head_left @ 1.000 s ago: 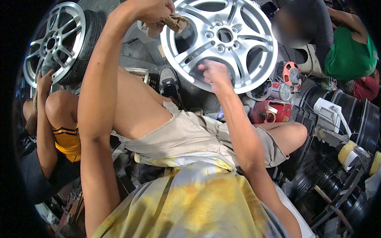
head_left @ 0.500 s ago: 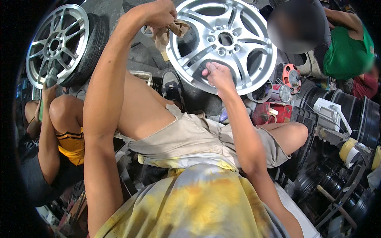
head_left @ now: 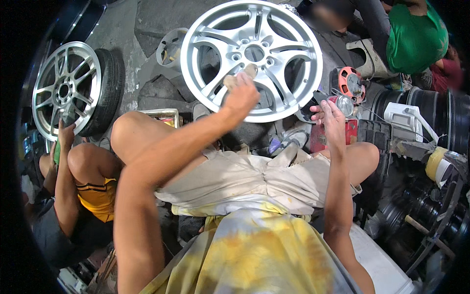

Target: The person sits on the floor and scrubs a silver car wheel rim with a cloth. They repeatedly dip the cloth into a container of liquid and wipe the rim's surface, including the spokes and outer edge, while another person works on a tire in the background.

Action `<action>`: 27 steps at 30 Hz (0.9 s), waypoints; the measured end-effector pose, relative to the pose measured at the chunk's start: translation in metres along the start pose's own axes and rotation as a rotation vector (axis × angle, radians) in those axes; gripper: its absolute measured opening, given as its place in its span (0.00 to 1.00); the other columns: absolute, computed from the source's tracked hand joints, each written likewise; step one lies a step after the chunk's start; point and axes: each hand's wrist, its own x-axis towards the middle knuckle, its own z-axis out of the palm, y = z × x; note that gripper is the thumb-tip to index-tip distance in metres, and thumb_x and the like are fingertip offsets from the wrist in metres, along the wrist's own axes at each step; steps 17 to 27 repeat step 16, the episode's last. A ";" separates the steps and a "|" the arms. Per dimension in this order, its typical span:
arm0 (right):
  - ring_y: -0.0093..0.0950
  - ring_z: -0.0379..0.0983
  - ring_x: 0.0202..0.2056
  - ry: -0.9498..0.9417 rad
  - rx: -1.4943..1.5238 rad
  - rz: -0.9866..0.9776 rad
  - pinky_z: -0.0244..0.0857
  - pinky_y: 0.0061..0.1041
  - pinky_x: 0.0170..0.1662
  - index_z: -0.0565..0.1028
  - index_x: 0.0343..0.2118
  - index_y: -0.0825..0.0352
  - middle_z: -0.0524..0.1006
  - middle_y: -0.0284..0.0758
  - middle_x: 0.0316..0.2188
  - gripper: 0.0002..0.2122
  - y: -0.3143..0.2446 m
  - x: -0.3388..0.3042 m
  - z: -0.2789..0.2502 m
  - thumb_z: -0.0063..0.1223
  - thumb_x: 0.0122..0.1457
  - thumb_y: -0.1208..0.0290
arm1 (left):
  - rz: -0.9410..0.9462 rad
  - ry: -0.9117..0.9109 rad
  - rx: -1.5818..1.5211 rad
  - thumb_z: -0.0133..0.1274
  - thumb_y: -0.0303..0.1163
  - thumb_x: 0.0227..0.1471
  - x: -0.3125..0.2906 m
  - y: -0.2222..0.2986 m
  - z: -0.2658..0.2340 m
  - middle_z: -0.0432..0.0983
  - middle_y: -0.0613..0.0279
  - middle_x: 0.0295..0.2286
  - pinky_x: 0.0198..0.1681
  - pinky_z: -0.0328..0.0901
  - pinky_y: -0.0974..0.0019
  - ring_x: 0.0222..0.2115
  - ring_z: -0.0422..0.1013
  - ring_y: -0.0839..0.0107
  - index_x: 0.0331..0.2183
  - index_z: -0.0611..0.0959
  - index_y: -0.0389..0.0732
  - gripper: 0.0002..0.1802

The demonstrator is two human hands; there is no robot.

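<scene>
A silver five-spoke wheel rim lies face up in front of me. My left hand is closed round a crumpled tan rag and presses it on the spokes just below the hub. Beside the rim's lower right edge is my right hand, raised off the metal. Its fingers are partly stretched, and a thin dark pad shows at their tips. Part of the pad is hidden, and the grip on it is not fully visible.
At left, another person holds a grey tool against a second silver wheel, beside a tyre. A round white container stands behind. To the right are an orange round part, a can, black rims and a person in green.
My left hand has come down from beside the rim with the rag onto its spokes. My right hand has lifted off the lower spokes and moved right, beyond the rim's edge.
</scene>
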 end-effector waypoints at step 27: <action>0.21 0.73 0.29 0.083 -0.271 -0.371 0.67 0.20 0.35 0.84 0.43 0.68 0.80 0.34 0.35 0.11 0.019 0.001 0.031 0.65 0.60 0.71 | -0.126 -0.099 -0.155 0.55 0.25 0.55 0.006 -0.025 0.000 0.74 0.42 0.48 0.54 0.70 0.59 0.50 0.73 0.53 0.55 0.73 0.23 0.27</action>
